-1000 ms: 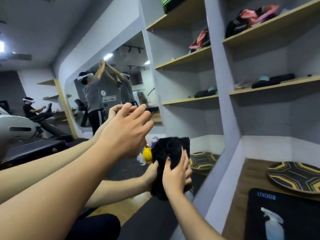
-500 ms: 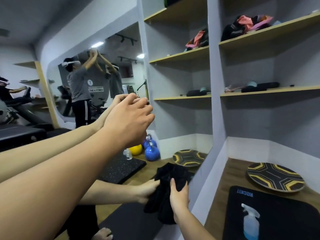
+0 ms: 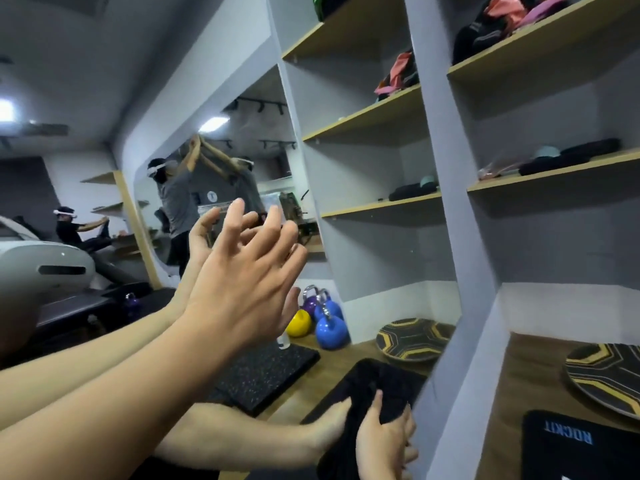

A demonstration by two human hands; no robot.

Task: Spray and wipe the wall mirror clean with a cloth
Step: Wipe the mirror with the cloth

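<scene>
My left hand (image 3: pixel 239 289) is spread, fingers straight, raised against the large frameless wall mirror (image 3: pixel 381 254). At 5 o'clock from it, my right hand (image 3: pixel 384 441) presses the crumpled black cloth (image 3: pixel 367 386) flat onto the glass's lower edge.

left hand (image 3: pixel 239 299): raised, fingers spread | right hand (image 3: pixel 381 441): low, fingers extended, pressing
</scene>
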